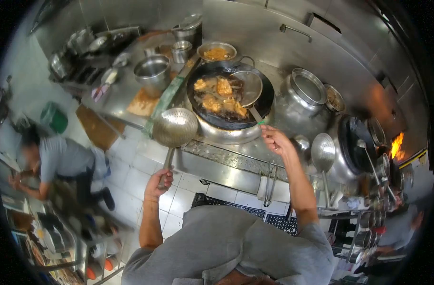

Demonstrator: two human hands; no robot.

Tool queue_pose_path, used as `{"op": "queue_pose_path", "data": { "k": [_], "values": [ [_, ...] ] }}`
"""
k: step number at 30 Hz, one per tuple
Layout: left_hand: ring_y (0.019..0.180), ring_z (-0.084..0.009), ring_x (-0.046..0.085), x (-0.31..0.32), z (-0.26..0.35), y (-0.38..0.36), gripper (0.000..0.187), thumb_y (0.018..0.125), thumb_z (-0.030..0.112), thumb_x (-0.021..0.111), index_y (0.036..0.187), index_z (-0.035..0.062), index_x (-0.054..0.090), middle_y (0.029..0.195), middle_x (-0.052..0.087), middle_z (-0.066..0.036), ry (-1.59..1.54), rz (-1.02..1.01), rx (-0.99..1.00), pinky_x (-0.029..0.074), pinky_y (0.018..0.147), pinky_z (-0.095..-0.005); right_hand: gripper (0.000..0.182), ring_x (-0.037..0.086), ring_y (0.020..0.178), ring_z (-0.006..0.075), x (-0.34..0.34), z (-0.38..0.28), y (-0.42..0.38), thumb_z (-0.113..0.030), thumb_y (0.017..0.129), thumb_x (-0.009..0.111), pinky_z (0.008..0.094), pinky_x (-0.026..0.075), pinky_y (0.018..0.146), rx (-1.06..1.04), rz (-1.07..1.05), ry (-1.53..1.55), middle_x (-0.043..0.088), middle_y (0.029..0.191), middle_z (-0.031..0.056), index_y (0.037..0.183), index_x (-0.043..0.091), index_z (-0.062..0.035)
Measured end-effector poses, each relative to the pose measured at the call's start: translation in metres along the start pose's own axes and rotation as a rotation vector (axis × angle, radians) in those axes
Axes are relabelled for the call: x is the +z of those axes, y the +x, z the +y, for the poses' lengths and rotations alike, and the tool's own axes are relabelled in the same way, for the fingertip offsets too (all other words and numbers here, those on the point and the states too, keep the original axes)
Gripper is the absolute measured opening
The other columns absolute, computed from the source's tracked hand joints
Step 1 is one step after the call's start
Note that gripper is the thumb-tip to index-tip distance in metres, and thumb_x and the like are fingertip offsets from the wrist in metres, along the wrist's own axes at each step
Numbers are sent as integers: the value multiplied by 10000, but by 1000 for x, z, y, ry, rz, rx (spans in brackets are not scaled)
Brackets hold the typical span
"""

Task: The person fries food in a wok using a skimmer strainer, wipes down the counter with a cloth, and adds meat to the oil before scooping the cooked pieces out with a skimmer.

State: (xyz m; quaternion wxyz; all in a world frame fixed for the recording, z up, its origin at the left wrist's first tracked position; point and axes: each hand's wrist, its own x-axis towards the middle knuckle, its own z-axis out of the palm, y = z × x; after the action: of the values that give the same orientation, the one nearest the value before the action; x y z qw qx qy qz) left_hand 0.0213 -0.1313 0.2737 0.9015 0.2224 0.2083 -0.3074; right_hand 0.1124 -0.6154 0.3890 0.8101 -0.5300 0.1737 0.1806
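Note:
My left hand (pixel 159 185) is closed round the handle of a perforated skimmer (pixel 175 127), its round bowl held beside the front left of the wok. In my right hand (pixel 276 140) is the handle of a wire-mesh strainer (pixel 248 88), with green on the handle near my fingers. The strainer's round mesh head lies over the right side of a black wok (pixel 201 113). Golden fried pieces (pixel 223 87) sit in dark bubbling oil inside the wok, some of them close to the strainer's rim.
Behind the wok stands a bowl of golden crumbs (pixel 217 53). A steel pot (pixel 152 71) is to the left, and a large lidded pot (pixel 300 102) to the right. Another skimmer (pixel 323 153) leans at right, near flames (pixel 397 146). A person (pixel 67 159) bends at far left.

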Motion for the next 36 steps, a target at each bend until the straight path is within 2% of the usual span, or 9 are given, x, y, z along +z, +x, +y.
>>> {"op": "queue_pose_path", "data": {
  "k": [5, 9, 14, 20, 25, 29, 31, 34, 36],
  "values": [
    [516, -96, 443, 40, -8, -24, 329, 866, 70, 549, 1181, 12, 477, 736, 471, -31, 122, -11, 140, 392, 382, -215, 264, 345, 412, 10, -20, 17, 13, -34, 949, 479, 171, 257, 275, -8, -215, 253, 491, 737, 2, 1212, 468, -37],
    [466, -130, 474, 107, -6, -69, 337, 791, 51, 531, 1117, 21, 453, 663, 477, -42, 600, 157, 428, 414, 371, -271, 256, 348, 408, 17, -6, 39, 5, -54, 951, 486, 174, 264, 277, -55, -184, 351, 491, 737, -2, 1206, 486, -39],
    [477, -141, 505, 158, 16, -47, 241, 797, 62, 543, 1022, 36, 461, 612, 515, -62, 901, 193, 512, 424, 396, -293, 275, 334, 386, 22, 7, 45, -12, -96, 944, 512, 184, 271, 276, -227, -119, 217, 491, 724, -7, 1213, 494, -48],
    [484, -145, 511, 206, 21, 30, 157, 789, 26, 562, 930, -4, 501, 632, 534, -62, 807, 72, 524, 425, 412, -298, 336, 322, 382, 35, 16, 33, -30, -109, 948, 508, 197, 259, 270, -294, -100, 87, 475, 694, -16, 1278, 462, -64],
    [497, -147, 518, 210, 26, 61, 68, 799, 24, 566, 841, -6, 521, 634, 537, -66, 768, 48, 385, 421, 418, -281, 438, 349, 407, 42, 43, 15, -59, -78, 941, 493, 222, 269, 315, -360, 20, -335, 495, 688, -10, 1368, 426, -6],
    [499, -132, 485, 192, 33, 63, 53, 811, 21, 554, 852, 6, 524, 632, 510, -51, 454, -126, 210, 395, 411, -256, 400, 351, 422, 44, 60, 8, -71, -73, 945, 478, 227, 277, 358, -428, 88, -494, 495, 678, -18, 1339, 477, -6],
    [498, -125, 470, 174, 36, 53, 56, 813, 20, 549, 862, 10, 524, 637, 498, -44, 347, -201, 144, 384, 407, -249, 414, 346, 356, 56, 53, 4, -71, -101, 970, 461, 234, 267, 289, -495, 180, -531, 487, 679, -1, 1364, 415, 18],
    [504, -109, 451, 155, 27, 11, 134, 813, 14, 540, 943, 17, 506, 658, 478, -36, 238, -176, 168, 370, 396, -248, 412, 359, 360, 67, 39, 0, -81, -90, 960, 450, 242, 279, 291, -443, 265, -539, 474, 670, 2, 1353, 403, 20],
    [494, -109, 450, 150, 17, -21, 231, 806, 16, 536, 1029, 38, 476, 682, 480, -38, 347, -58, 332, 364, 382, -246, 371, 361, 364, 77, 37, 2, -85, -67, 934, 448, 240, 297, 299, -353, 289, -544, 472, 672, 9, 1290, 399, 27]
  ]
}}
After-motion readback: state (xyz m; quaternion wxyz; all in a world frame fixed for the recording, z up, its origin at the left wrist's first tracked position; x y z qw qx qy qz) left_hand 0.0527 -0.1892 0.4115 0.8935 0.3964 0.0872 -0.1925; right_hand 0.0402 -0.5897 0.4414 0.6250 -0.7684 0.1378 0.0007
